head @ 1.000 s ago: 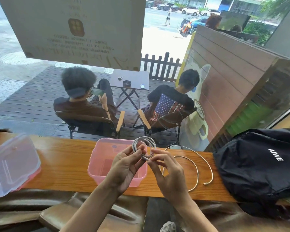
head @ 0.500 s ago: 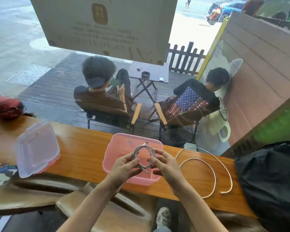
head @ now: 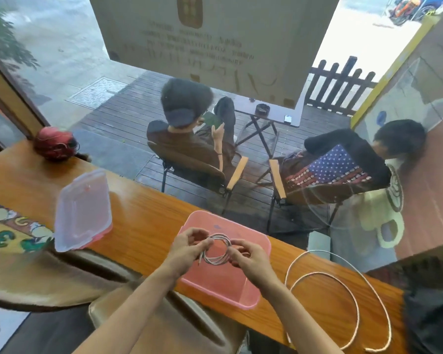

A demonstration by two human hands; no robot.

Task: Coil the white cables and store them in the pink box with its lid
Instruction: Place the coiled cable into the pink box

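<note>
– What do we hold?
– A round coiled white cable [head: 216, 249], pinched between our left hand [head: 187, 247] and right hand [head: 251, 256], over the translucent pink box [head: 251, 290].
– The lid [head: 83, 210]?
– Apart, on glossy wood.

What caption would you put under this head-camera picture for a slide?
Both hands, left hand and right hand, hold a coiled white cable above the open pink box; lid aside, second cable uncoiled.

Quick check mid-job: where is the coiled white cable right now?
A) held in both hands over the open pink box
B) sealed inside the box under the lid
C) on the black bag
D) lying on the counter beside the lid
A: the coiled cable is pinched between the left hand and right hand above the open pink box; the lid lies apart on the counter.
</note>
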